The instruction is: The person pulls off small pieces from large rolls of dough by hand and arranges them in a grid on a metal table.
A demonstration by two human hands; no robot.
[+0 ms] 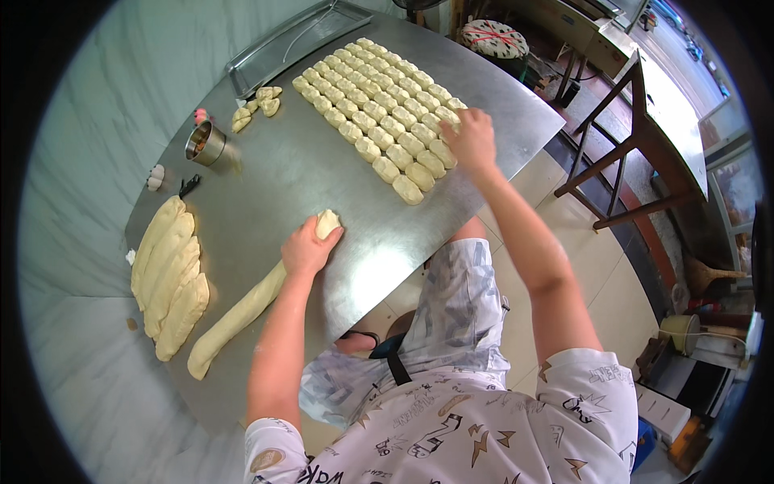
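Observation:
My left hand (305,247) is wrapped around a long dough rope (242,317) near its end. The cut end (328,224) sticks out past my thumb and fingers, and the rest runs back under my forearm on the steel table. My right hand (474,142) is at the near right edge of a block of small dough pieces (375,109) set in close rows. Its fingertips reach down among the edge pieces; the hand hides whether a piece is between them. Thick strips of dough (172,272) lie side by side at the left of the table.
The steel table (266,181) meets a marbled wall (109,151). On it are a metal cup (205,144), dough scraps (257,109), a small black object (190,184) and a metal tray (296,42). A wooden-legged table (635,127) stands right of it, beyond floor tiles.

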